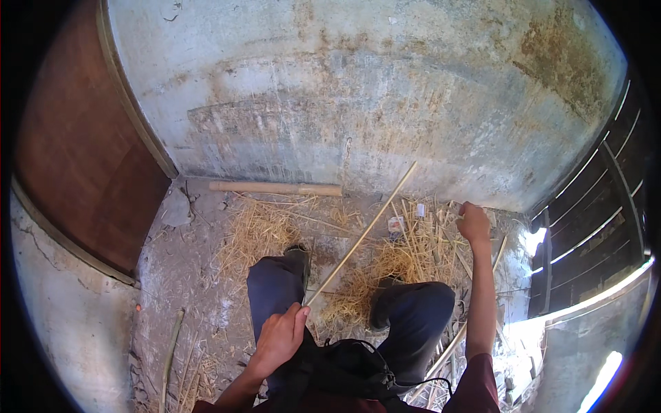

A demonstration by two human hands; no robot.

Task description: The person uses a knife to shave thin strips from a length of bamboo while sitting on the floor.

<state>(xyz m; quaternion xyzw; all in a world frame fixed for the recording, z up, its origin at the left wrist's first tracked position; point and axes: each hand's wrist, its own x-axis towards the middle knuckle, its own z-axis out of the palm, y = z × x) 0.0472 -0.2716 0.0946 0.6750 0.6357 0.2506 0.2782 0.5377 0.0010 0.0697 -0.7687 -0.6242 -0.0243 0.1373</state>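
Note:
My left hand (281,335) is closed around the lower end of a thin bamboo stick (363,233), just above my left knee. The stick slants up and to the right, its far tip pointing at the wall. Stretched forward on the right, my right hand (474,221) has its fingers curled closed, and what they hold, if anything, is hidden. Close to it lie several split bamboo strips (428,241) on the floor. Curly bamboo shavings (394,265) are heaped around my right foot, and another shavings pile (256,230) lies by my left foot.
A thick bamboo pole (275,187) lies along the foot of the stained wall (330,103). A brown door panel (82,131) is at the left, dark slats (585,213) at the right. A greenish stick (171,358) rests at lower left. Small packets (396,224) lie among the strips.

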